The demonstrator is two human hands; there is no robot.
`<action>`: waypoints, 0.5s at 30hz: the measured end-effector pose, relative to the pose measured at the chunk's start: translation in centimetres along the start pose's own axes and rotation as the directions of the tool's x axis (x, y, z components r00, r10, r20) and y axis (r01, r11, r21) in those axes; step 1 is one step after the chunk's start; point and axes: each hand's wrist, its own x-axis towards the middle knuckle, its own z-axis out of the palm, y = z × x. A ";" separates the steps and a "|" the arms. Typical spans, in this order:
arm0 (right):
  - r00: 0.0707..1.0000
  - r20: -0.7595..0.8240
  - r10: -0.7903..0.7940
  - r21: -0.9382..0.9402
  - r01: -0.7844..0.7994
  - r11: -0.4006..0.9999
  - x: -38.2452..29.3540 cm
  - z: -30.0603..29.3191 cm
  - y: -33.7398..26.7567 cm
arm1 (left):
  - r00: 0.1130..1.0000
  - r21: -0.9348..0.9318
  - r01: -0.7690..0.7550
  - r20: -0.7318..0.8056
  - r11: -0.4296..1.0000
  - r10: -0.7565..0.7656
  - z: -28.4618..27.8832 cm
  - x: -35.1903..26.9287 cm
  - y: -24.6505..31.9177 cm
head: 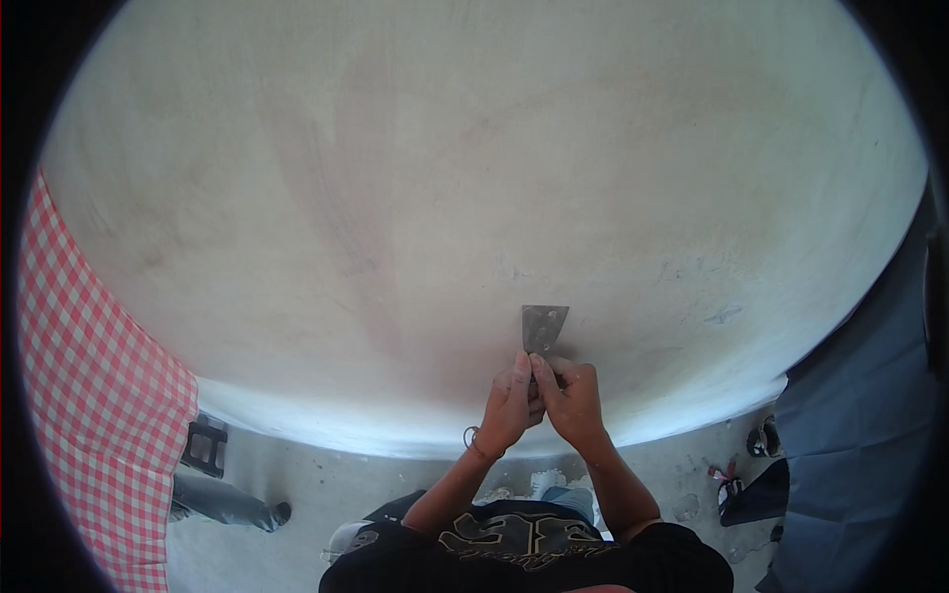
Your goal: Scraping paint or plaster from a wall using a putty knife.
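Observation:
A metal putty knife [545, 325] with a trapezoid blade stands out ahead of my joined hands, its wide edge facing away from me. Whitish residue spots the blade. My left hand [513, 404] grips the narrow end, thumb laid along it. From the other side, my right hand [577, 400] pinches the same end between thumb and fingers. Most of the handle is hidden behind my fingers. Beneath the hands spreads a large pale tabletop [474, 185], with a dark shadow close to the blade. Small grey scuffs [724, 314] mark its surface to the right.
A red-and-white checked cloth [111, 378] hangs at the left, a dark blue-grey cloth [852, 459] at the right. Beyond the near table edge are a black stool [204, 448], a person's leg [230, 505] and, at right, another leg [760, 495] on the grey floor [296, 467].

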 end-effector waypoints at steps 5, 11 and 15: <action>0.998 0.005 0.059 -0.007 -0.059 0.998 -0.8 -0.2 2.0 | 1.000 -0.008 -0.018 -0.023 1.000 0.018 0.1 -0.2 -1.6; 0.999 -0.012 0.040 0.003 -0.040 0.999 0.1 -0.1 1.1 | 0.998 -0.006 -0.056 -0.017 0.998 0.056 0.0 0.5 -1.0; 0.999 -0.019 0.037 0.021 -0.036 0.999 0.0 0.1 1.5 | 0.999 -0.037 -0.038 -0.035 0.999 0.037 0.0 0.5 -1.2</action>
